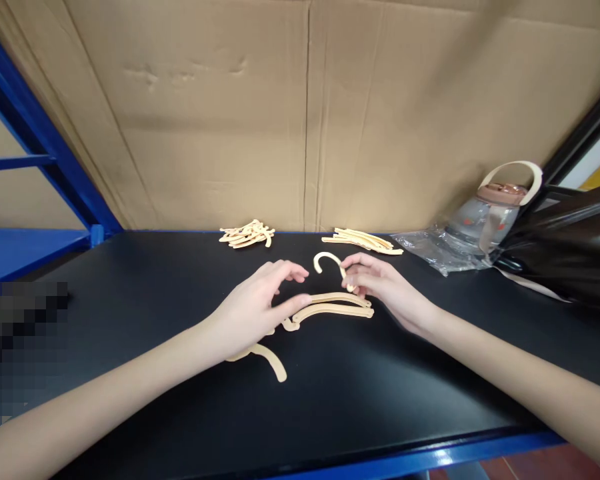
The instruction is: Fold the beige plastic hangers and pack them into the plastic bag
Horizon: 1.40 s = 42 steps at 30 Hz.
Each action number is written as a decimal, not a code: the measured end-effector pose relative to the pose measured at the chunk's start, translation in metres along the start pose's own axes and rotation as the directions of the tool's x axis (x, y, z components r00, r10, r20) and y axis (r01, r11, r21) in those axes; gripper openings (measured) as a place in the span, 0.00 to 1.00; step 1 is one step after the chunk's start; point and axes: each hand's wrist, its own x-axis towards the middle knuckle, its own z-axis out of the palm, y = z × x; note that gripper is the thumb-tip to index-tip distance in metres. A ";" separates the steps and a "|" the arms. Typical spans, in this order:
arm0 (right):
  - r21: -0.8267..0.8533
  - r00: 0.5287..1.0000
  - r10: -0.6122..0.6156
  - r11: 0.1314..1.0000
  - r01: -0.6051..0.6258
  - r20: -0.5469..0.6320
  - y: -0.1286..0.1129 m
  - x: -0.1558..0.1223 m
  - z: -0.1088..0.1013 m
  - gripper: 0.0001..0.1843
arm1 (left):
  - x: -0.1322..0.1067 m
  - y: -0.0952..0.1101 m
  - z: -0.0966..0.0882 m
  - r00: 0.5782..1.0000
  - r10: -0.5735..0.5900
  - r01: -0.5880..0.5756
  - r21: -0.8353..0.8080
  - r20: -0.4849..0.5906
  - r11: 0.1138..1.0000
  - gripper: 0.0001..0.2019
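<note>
On the black table (130, 313) lie two curved beige wooden hanger arms (330, 305), stacked side by side at the centre. My right hand (385, 287) pinches a small beige hook piece (326, 260) just above their right end. My left hand (253, 307) hovers over their left end, fingers slightly curled and apart, thumb close to the arms, holding nothing. Another curved beige piece (270, 360) lies under and beside my left wrist.
A heap of small beige hooks (247, 234) and a pile of long beige arms (363, 241) sit by the cardboard back wall (300, 113). At the right stand a clear bottle with a strap (490, 213), crumpled plastic and a dark bag (565, 247). Blue shelf frame (35, 133) at left.
</note>
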 end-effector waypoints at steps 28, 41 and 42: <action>0.085 0.991 0.112 0.991 -0.106 -0.079 0.006 0.000 -0.001 0.17 | -0.003 -0.019 0.002 0.967 0.225 -0.251 0.572 0.117 0.781 0.09; 0.057 0.990 0.137 0.989 -0.135 -0.025 0.006 0.000 0.000 0.13 | -0.002 -0.020 -0.005 0.962 0.273 -0.220 0.657 0.023 0.721 0.14; 0.054 0.991 0.131 0.990 -0.130 -0.016 0.006 0.001 0.000 0.13 | -0.003 -0.018 -0.006 0.969 0.247 -0.190 0.623 -0.004 0.759 0.13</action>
